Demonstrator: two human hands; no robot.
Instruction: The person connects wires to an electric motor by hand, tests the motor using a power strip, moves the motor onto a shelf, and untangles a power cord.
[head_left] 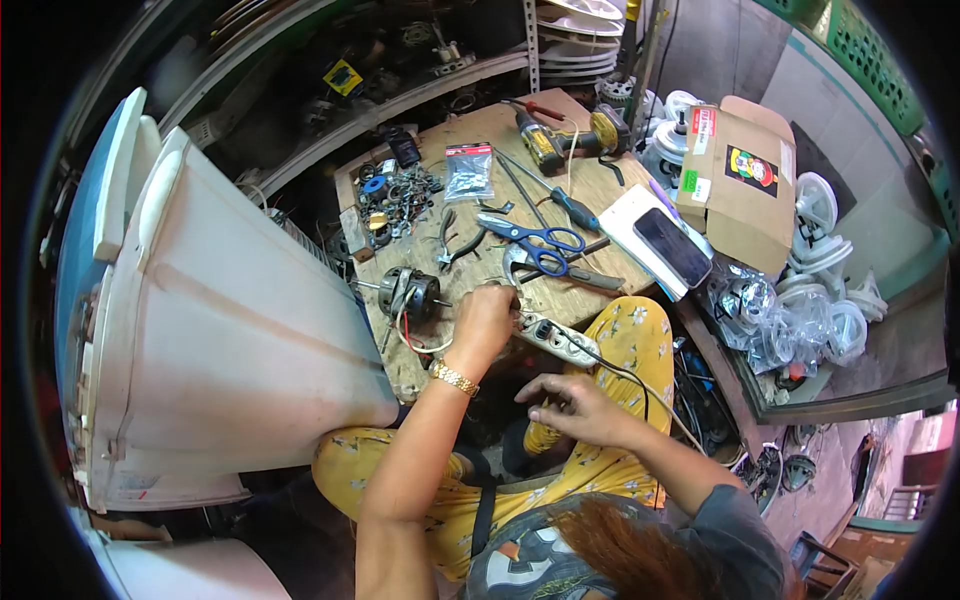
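My left hand (487, 322), with a gold watch (453, 377) on its wrist, is closed at the left end of a white power strip (560, 341). Its fingers hide whatever they grip. Left of it a small electric motor (410, 293) lies on the wooden board, its shaft sticking out and a pale cable trailing toward this hand. A black plug (543, 329) sits in the strip. Over my lap my right hand (575, 408) hovers with fingers apart, holding nothing. Just beyond my left hand lie a hammer (565, 271), blue-handled scissors (535, 240) and pliers (458, 240).
Screws and small parts (400, 200) cover the board's far left, beside a bag of hardware (469, 172). A yellow drill (541, 140), a screwdriver (572, 207) and a phone (672, 246) lie farther back. A cardboard box (740, 190) stands right; a large white tub (240, 310) stands left.
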